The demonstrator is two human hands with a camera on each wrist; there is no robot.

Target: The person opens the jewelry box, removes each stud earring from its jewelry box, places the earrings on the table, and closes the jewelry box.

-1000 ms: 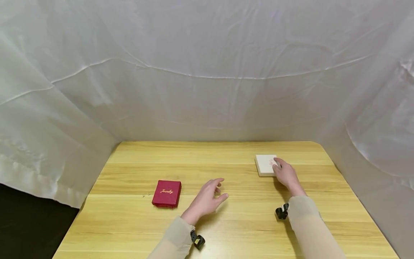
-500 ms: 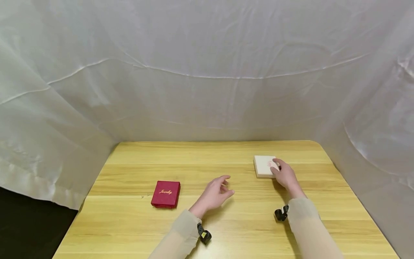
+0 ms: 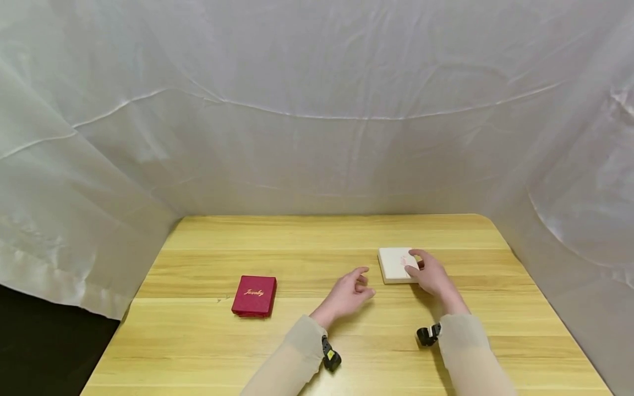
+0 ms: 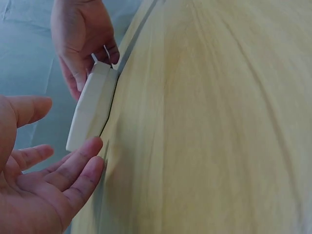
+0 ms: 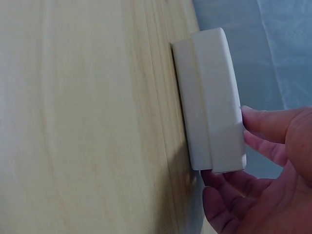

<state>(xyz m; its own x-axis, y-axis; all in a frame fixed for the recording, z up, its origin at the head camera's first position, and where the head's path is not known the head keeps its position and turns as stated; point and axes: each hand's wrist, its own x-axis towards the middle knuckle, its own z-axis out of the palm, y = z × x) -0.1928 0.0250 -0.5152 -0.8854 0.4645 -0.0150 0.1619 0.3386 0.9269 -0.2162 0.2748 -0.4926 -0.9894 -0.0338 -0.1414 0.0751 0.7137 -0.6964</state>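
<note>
In the head view, a small white lidded box [image 3: 394,265] with a pink print on top lies flat on the right part of the table. My right hand [image 3: 432,273] grips it at its right end. The right wrist view shows the thumb [image 5: 265,122] at the edge of the box's top and other fingers [image 5: 226,195] curled by its end. My left hand [image 3: 345,294] hovers left of the box with fingers loosely bent and nothing held. In the left wrist view, its fingertips [image 4: 92,146] appear close to the box's near end; whether they touch I cannot tell.
A dark red square box [image 3: 254,296] marked "Jewelry" sits on the left side of the wooden table [image 3: 198,352]. Pale cloth [image 3: 317,159] hangs behind the table and along both sides. Black wrist cameras are strapped to both sleeves.
The white box has slid left and nearer to me with the right hand on it. My left hand has moved right, toward the box. The red box has stayed in place.
</note>
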